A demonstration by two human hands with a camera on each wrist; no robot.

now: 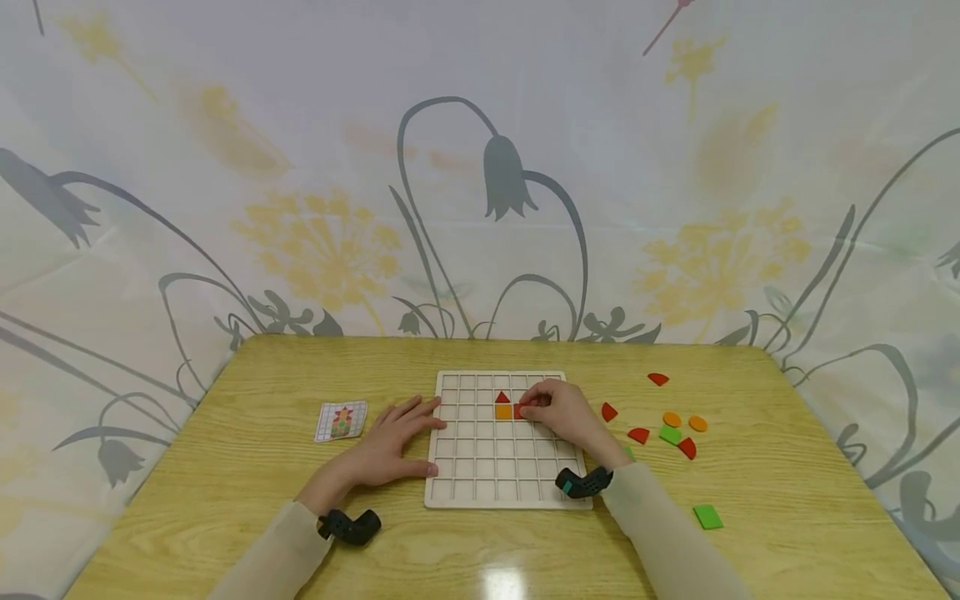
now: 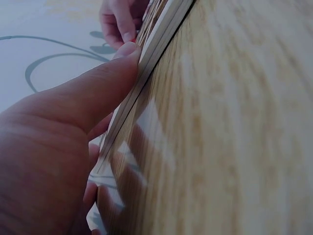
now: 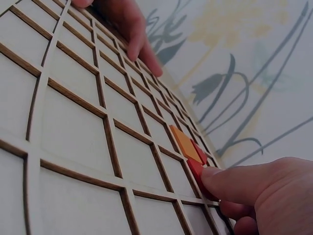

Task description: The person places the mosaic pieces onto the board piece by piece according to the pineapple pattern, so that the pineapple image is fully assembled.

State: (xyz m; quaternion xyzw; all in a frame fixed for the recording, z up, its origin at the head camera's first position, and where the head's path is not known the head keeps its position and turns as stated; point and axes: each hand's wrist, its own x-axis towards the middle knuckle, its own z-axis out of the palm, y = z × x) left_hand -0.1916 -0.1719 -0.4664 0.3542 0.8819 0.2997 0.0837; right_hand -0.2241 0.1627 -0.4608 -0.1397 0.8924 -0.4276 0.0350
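A white wooden grid board [image 1: 465, 492] lies on the table. My left hand [image 1: 393, 446] rests at its left edge with fingers spread, the thumb [image 2: 105, 81] touching the rim. Over the upper right part of the board, my right hand [image 1: 561, 408] pinches a red tile [image 3: 196, 174] at a grid cell, thumb on its face. The fingers partly cover that tile, so its full shape is hidden. Immediately left of it, an orange square tile [image 1: 503, 412] sits in a cell. A red pointed tile [image 1: 502, 397] occupies the cell above the orange one.
A small pattern card [image 1: 341, 421] lies left of the board. Right of it are scattered red wedge tiles [image 1: 639, 435], two orange round tiles [image 1: 697, 423] and green square tiles [image 1: 707, 517]. One green tile is partly hidden by the right forearm. A flower-patterned curtain [image 1: 465, 275] stands behind the table.
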